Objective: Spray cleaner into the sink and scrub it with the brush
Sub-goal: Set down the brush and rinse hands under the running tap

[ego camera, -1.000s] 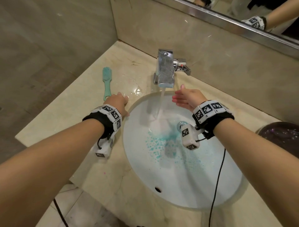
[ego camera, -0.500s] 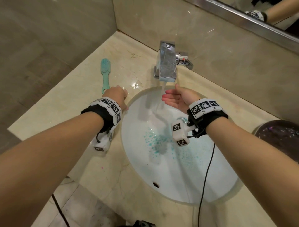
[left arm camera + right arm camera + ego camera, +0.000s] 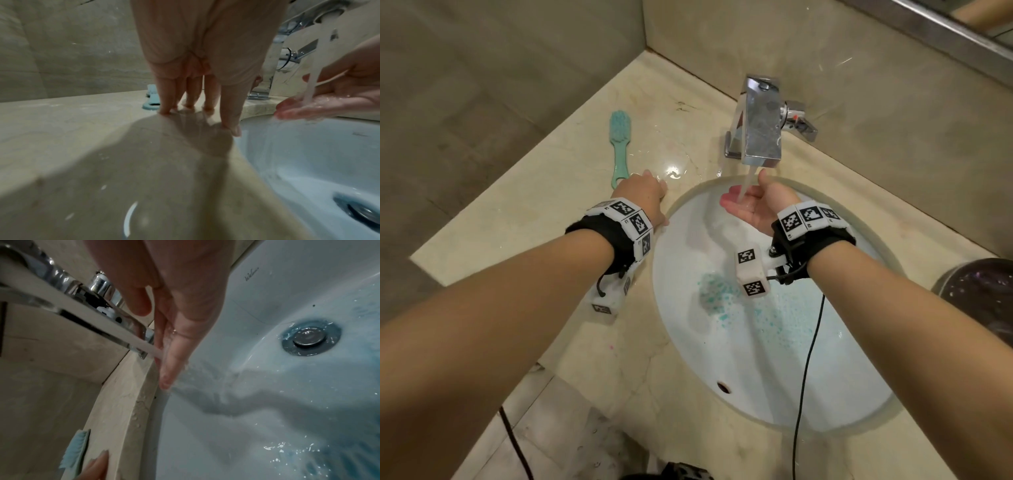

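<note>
The white sink (image 3: 842, 377) fills the lower right of the head view, blue cleaner specks across its basin, and the teal brush (image 3: 619, 144) lies on the counter (image 3: 517, 240) at upper left, touched by neither hand. The right hand (image 3: 760, 205) is cupped palm-up with loosely extended fingers under the water stream from the chrome faucet (image 3: 760, 120), gripping nothing. The left hand (image 3: 643, 198) rests with straight, spread fingertips (image 3: 165, 111) on the counter just beside the sink's rim.

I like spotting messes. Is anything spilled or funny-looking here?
Yes. Blue-green cleaner spots still speckle the sink, and a small puddle shines on the counter by the left hand. The brush lies unused.
</note>
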{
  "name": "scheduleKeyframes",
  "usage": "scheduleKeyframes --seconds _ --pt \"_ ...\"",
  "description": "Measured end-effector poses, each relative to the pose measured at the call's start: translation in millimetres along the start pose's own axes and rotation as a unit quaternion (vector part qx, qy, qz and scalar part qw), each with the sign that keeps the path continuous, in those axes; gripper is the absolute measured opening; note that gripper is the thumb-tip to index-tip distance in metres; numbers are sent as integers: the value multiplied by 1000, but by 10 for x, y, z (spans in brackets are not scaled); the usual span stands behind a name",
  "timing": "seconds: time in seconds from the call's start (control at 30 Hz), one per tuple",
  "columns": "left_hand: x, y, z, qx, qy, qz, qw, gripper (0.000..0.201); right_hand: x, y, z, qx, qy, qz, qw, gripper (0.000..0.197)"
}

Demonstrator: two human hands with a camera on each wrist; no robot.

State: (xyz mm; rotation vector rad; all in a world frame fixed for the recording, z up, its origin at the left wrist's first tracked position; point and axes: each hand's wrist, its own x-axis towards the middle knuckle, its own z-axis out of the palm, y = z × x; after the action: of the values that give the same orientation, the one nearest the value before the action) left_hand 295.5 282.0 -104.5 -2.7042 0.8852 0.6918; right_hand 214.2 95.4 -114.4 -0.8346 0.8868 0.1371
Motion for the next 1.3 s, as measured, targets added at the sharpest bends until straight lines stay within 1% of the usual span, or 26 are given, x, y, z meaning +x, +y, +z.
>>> scheduleKeyframes --seconds 0.13,0.2,0.27,0.3,0.33,0.4,0.43,0.47,0.5,0.53,0.6,0.63,0.67,0.73,0.77,0.83,0.93,1.0,1.03,1.07,1.1,1.13,1.17,1.23,1.27,1.3 --pt "17 -1 12 7 0 2 1000 64 7 8 54 -11 -59 18 998 62" --pt "21 0 17 8 1 2 1000 63 6 16 54 -38 -51 28 998 64" --pt "23 -2 21 8 3 3 1000 62 15 26 47 -49 -23 26 998 66" --pt "24 -5 22 8 4 4 1000 61 16 26 45 -41 -22 24 999 65" --pt "25 -6 23 8 5 5 1000 61 8 21 44 -36 -37 28 998 63" --pt "27 -10 23 10 4 6 1000 61 -35 31 45 -66 -83 69 992 61" --pt "27 -12 25 11 4 7 1000 61 -51 63 41 -102 -92 97 986 62" --pt "28 -13 26 12 5 7 1000 61 -60 102 35 -137 -83 124 979 63" --pt "26 -15 26 13 6 7 1000 61 -50 137 33 -166 -54 137 975 62" --pt "25 -14 26 13 7 7 1000 61 -24 168 21 -185 -12 131 974 61" --pt "23 -12 27 15 8 8 1000 60 50 181 -18 -164 75 76 981 55" --pt "26 -13 24 15 8 8 1000 59 85 163 -40 -126 95 42 987 53" --pt "30 -12 24 15 8 9 1000 58 103 141 -53 -73 96 15 993 51" --pt "37 -15 19 14 9 12 1000 55 90 102 -59 14 57 -16 998 50" --pt "38 -14 14 14 10 12 1000 54 75 101 -47 22 25 -17 999 49" --pt "38 -11 6 16 9 12 1000 54 20 149 12 -6 -46 3 999 47" --pt "31 -10 1 14 10 12 1000 55 -105 325 122 -83 -147 107 980 49" --pt "29 -10 3 13 13 12 1000 56 -158 488 147 -172 -176 171 954 49" --pt "29 -9 1 14 15 13 1000 56 -159 555 135 -223 -173 194 940 48" --pt "25 -6 1 16 14 13 1000 56 -143 607 105 -267 -151 207 929 48" --pt "22 -3 -2 18 14 14 1000 56 -113 632 64 -297 -114 207 925 48" --pt "20 0 -1 20 14 13 1000 56 -66 634 11 -309 -67 192 929 48" --pt "19 1 -4 21 14 13 1000 55 -9 611 -48 -300 -15 160 940 49" --pt "21 -1 -8 20 13 13 1000 55 108 508 -160 -213 78 66 972 50" --pt "21 -2 -11 19 13 12 1000 55 146 437 -191 -143 101 19 984 49" --pt "19 -4 -14 18 13 13 1000 55 168 363 -206 -70 104 -17 992 49"
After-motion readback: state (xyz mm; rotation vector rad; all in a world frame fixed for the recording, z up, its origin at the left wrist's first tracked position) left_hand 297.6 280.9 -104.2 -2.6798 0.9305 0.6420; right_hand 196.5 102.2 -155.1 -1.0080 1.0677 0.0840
